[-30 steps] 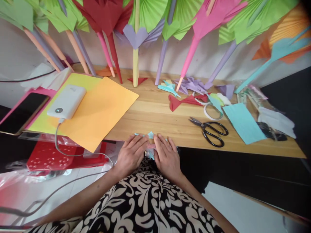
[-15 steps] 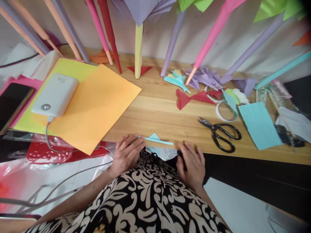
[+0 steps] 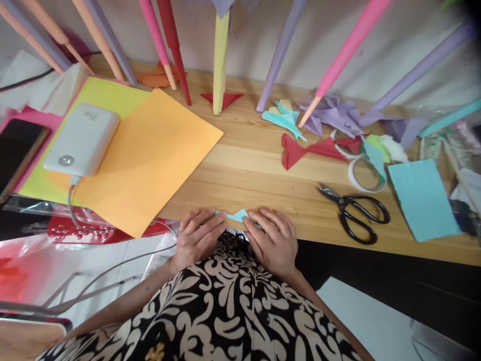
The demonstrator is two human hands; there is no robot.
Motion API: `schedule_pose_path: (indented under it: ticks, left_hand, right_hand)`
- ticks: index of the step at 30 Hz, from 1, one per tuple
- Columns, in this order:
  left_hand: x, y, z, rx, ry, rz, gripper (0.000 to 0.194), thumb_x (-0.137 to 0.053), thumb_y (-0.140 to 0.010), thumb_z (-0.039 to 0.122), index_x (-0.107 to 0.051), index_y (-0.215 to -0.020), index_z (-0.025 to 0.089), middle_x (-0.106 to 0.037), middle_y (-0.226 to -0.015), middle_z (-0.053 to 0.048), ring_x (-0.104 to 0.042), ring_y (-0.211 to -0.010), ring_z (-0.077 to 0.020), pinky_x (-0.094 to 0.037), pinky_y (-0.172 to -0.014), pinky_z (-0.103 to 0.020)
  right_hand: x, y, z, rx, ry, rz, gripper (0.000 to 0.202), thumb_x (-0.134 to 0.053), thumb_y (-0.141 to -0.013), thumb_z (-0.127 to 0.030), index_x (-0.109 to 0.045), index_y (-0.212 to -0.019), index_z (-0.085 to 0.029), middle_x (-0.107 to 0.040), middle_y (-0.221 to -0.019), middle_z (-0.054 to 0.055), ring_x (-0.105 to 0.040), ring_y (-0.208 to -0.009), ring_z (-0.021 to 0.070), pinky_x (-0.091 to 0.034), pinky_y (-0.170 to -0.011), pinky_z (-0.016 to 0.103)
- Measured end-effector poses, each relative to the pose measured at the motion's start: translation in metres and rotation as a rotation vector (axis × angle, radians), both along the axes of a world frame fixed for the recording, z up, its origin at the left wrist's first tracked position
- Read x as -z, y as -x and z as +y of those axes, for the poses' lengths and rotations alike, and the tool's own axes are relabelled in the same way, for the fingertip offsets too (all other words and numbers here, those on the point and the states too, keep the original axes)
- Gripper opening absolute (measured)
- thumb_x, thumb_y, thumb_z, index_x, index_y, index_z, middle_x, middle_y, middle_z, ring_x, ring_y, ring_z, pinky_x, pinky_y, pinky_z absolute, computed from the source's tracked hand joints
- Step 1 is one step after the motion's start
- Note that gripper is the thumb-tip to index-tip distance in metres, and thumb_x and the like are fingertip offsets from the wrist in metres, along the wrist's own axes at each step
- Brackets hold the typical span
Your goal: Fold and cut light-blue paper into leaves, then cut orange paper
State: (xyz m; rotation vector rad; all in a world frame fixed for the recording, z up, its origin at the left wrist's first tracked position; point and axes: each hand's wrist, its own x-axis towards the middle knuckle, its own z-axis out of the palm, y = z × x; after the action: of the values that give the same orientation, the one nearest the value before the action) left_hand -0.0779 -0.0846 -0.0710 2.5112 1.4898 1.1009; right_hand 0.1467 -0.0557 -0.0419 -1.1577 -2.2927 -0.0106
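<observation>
Right now, both your hands are palm down at the desk's (image 3: 255, 183) near edge, just in front of your body, forearms angling inward. Your left hand (image 3: 200, 238) lays its bent fingers over the left end of a folded light-blue paper (image 3: 237, 215); your right hand (image 3: 273, 239) covers its right part, fingers slanting forward and inward. The paper lies along that edge, its small peak showing between them. Your thumbs are hidden, so I can't tell whether either hand is clamped on it.
</observation>
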Motion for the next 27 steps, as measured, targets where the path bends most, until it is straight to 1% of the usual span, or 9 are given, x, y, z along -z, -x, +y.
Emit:
schedule_pose_path:
  ticks: [3, 7, 11, 14, 17, 21, 23, 25, 27]
  left_hand:
    - [-0.007, 0.004, 0.004, 0.027, 0.022, -0.041, 0.031, -0.060, -0.089, 0.010, -0.064, -0.116, 0.023, -0.074, -0.117, -0.005, -0.061, -0.120, -0.0212, -0.043, -0.106, -0.041]
    - [-0.026, 0.010, 0.008, 0.078, 0.074, -0.247, 0.043, -0.058, -0.084, 0.000, -0.062, -0.121, 0.022, -0.072, -0.115, -0.008, -0.065, -0.111, -0.0226, -0.055, -0.092, -0.040]
    - [-0.052, 0.009, 0.012, -0.026, 0.142, -0.448, 0.045, -0.055, -0.085, -0.003, -0.063, -0.121, 0.023, -0.070, -0.109, -0.006, -0.067, -0.102, -0.0201, -0.056, -0.085, -0.036]
    - [-0.065, 0.002, 0.018, -0.077, 0.260, -0.585, 0.037, -0.056, -0.090, 0.004, -0.064, -0.121, 0.024, -0.070, -0.108, -0.006, -0.066, -0.101, -0.0185, -0.056, -0.087, -0.034]
    - [-0.070, -0.012, 0.029, -0.002, 0.462, -0.723, 0.030, -0.061, -0.092, 0.018, -0.064, -0.121, 0.022, -0.070, -0.109, -0.007, -0.066, -0.095, -0.0163, -0.057, -0.084, -0.031]
    - [-0.069, -0.036, 0.043, 0.193, 0.746, -0.876, 0.041, -0.073, -0.084, 0.035, -0.065, -0.121, 0.017, -0.071, -0.095, -0.008, -0.067, -0.083, -0.0163, -0.058, -0.075, -0.030]
    - [-0.069, -0.046, 0.048, 0.190, 0.789, -0.921, 0.036, -0.075, -0.082, 0.037, -0.069, -0.111, 0.017, -0.069, -0.089, -0.006, -0.065, -0.079, -0.0152, -0.057, -0.070, -0.027]
    - [-0.069, -0.054, 0.053, 0.183, 0.763, -0.975, 0.024, -0.074, -0.082, 0.038, -0.071, -0.093, 0.016, -0.068, -0.085, -0.005, -0.064, -0.078, -0.0145, -0.055, -0.069, -0.026]
    - [-0.069, -0.059, 0.057, 0.179, 0.723, -1.017, 0.023, -0.073, -0.083, 0.038, -0.069, -0.079, 0.016, -0.067, -0.080, -0.004, -0.063, -0.077, -0.0145, -0.053, -0.068, -0.026]
  right_hand:
    - [0.003, -0.002, -0.002, 0.001, -0.011, 0.054, 0.021, -0.068, -0.088, -0.018, -0.068, -0.107, -0.027, -0.076, -0.109, 0.000, -0.065, -0.108, 0.0196, -0.045, -0.100, 0.037]
    - [0.000, -0.003, -0.002, -0.022, 0.033, 0.163, 0.016, -0.063, -0.090, -0.017, -0.069, -0.098, -0.030, -0.077, -0.101, -0.003, -0.068, -0.100, 0.0177, -0.046, -0.099, 0.038]
    - [-0.015, -0.004, 0.002, -0.001, 0.222, 0.327, 0.012, -0.059, -0.092, -0.018, -0.068, -0.092, -0.027, -0.075, -0.086, 0.000, -0.069, -0.085, 0.0185, -0.051, -0.088, 0.039]
    - [-0.027, -0.003, 0.006, 0.098, 0.338, 0.413, 0.013, -0.057, -0.094, -0.023, -0.067, -0.086, -0.024, -0.071, -0.078, 0.001, -0.066, -0.076, 0.0178, -0.052, -0.074, 0.034]
    - [-0.035, -0.002, 0.008, 0.216, 0.476, 0.527, 0.015, -0.056, -0.093, -0.029, -0.067, -0.084, -0.024, -0.070, -0.076, 0.001, -0.064, -0.069, 0.0161, -0.051, -0.063, 0.028]
    - [-0.040, 0.001, 0.009, 0.233, 0.607, 0.666, 0.014, -0.058, -0.091, -0.030, -0.067, -0.084, -0.023, -0.069, -0.075, -0.001, -0.063, -0.064, 0.0133, -0.048, -0.053, 0.022]
    - [-0.042, 0.003, 0.010, 0.215, 0.617, 0.697, 0.012, -0.059, -0.090, -0.029, -0.067, -0.083, -0.022, -0.069, -0.075, -0.001, -0.063, -0.064, 0.0126, -0.048, -0.053, 0.020]
    - [-0.044, 0.005, 0.011, 0.201, 0.632, 0.722, 0.012, -0.059, -0.089, -0.027, -0.066, -0.081, -0.022, -0.068, -0.073, -0.002, -0.062, -0.062, 0.0119, -0.047, -0.052, 0.020]
    - [-0.045, 0.006, 0.012, 0.190, 0.657, 0.741, 0.012, -0.059, -0.088, -0.027, -0.065, -0.079, -0.021, -0.067, -0.071, -0.002, -0.062, -0.060, 0.0115, -0.048, -0.052, 0.020]
